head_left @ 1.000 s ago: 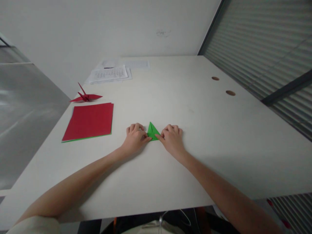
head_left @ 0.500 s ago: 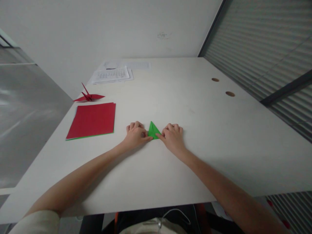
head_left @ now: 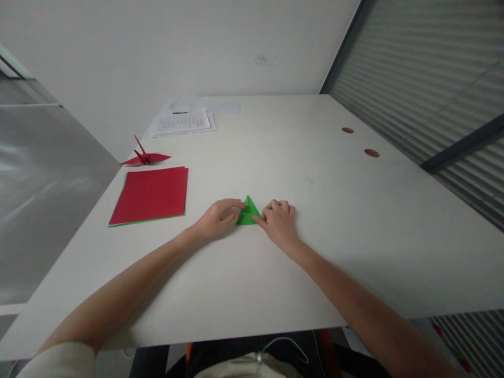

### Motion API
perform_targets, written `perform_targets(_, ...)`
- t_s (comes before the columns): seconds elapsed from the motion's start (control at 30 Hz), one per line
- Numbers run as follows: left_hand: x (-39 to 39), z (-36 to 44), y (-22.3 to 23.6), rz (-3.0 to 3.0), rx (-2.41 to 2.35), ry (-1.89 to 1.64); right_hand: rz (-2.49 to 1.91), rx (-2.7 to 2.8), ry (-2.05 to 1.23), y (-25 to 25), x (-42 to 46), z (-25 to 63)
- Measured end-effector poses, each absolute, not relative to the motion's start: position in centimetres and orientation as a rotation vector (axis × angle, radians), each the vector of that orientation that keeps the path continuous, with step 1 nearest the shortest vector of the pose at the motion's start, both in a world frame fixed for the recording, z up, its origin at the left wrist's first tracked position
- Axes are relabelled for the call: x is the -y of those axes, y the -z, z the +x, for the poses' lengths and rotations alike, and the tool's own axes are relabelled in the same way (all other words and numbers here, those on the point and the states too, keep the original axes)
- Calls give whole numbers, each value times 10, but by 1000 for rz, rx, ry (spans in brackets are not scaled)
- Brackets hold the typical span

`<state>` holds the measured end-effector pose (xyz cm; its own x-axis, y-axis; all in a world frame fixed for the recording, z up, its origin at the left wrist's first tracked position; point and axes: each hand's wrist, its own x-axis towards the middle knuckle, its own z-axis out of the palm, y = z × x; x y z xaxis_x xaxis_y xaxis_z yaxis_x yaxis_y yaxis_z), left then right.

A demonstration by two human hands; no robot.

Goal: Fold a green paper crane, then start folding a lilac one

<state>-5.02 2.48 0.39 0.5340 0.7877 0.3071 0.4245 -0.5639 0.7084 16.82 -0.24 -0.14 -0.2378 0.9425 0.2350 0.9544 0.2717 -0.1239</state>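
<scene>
The green paper [head_left: 248, 217], near the white table's [head_left: 275, 278] front edge, looks partly folded, a triangle, how much folding is left I can't tell; the left hand [head_left: 216, 218] loosely parted beside it, the right hand [head_left: 280, 224] holding its corner; one piece, one red crane [head_left: 145, 158], one sheet stack [head_left: 153, 194].

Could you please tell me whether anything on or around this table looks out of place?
Nothing looks spilled. The red-topped paper stack isn't squared up: a green edge peeks out beneath. Behind it, the written sheets overlap loosely, and the wall bears a faint scribble. The green folded paper shows no obvious damage.
</scene>
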Motion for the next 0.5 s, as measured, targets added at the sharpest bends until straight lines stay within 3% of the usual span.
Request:
perform_targets(0.13, -22, -47, -2, 2406, -794, -694, -1737, 2267, 48, 3, 2, 169)
perform_targets(0.5, -30, -46, 5, 2376, -880, -695, -1714, 2247, 32, 6, 0, 170)
